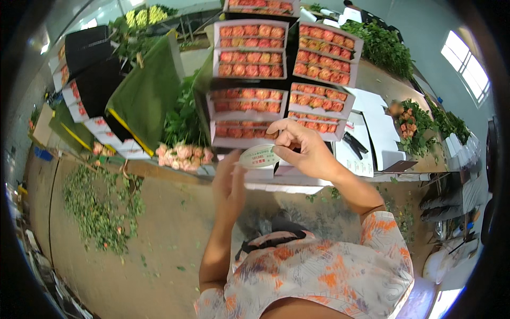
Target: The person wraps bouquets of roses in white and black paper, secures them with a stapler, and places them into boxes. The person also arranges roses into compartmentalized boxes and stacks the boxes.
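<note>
An oval white-and-green label (pixel 259 156) bearing printed writing is pinched at its right end by my right hand (pixel 305 149), thumb against forefinger. My left hand (pixel 229 187) is blurred at the label's left end; whether it touches the label cannot be told. Just beyond both hands, bunches of orange-pink roses (pixel 251 69) sit in rows in white cardboard wraps. The nearest left wrap (pixel 247 115) lies partly behind my right fingers. Below the label, a white cardboard edge (pixel 259 174) shows at the front of the bench.
Left are pale pink roses (pixel 185 157), a green cloth divider (pixel 139 93) and black-sided packs of roses (pixel 95 83). Right are a black stapler-like tool (pixel 354 145), flat white cardboard (pixel 384 139) and leafy roses (pixel 418 123). Cut leaves (pixel 103 203) litter the floor. A person (pixel 370 18) is at the back.
</note>
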A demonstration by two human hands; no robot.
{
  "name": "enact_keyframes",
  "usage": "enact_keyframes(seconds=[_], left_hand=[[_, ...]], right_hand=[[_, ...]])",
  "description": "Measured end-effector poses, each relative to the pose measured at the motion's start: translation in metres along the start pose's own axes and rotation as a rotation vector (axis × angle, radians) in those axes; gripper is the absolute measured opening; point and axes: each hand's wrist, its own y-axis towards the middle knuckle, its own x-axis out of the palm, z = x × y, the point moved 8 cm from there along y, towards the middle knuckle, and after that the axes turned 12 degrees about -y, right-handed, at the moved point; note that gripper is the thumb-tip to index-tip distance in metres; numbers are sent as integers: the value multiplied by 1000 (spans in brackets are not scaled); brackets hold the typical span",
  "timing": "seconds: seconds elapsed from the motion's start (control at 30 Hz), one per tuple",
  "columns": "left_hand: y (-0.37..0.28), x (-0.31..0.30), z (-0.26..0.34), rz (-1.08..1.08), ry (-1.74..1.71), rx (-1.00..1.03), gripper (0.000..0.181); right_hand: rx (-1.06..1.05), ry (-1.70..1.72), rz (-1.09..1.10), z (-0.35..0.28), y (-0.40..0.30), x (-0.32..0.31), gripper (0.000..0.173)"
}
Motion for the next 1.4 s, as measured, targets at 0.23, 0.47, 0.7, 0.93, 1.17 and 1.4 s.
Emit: enact_keyframes(seconds=[0.23,0.47,0.7,0.93,1.17,1.4], left_hand=[[75,12,76,-92,270,228,23],[163,79,134,-137,407,568,18],[182,78,84,37,531,526,20],[165,23,53,232,576,300,14],[153,2,42,294,551,217,15],[138,-11,46,312,585,217,14]], right_hand=[[-161,-287,313,-43,87,-176,18],[-98,-181,353,-10,290,-298,11],[-51,-188,263,83,468,-312,20],[287,-301,49,133,488,-292,13],[266,-625,-226,137,485,-261,30],[145,-895,-235,145,489,-272,35]])
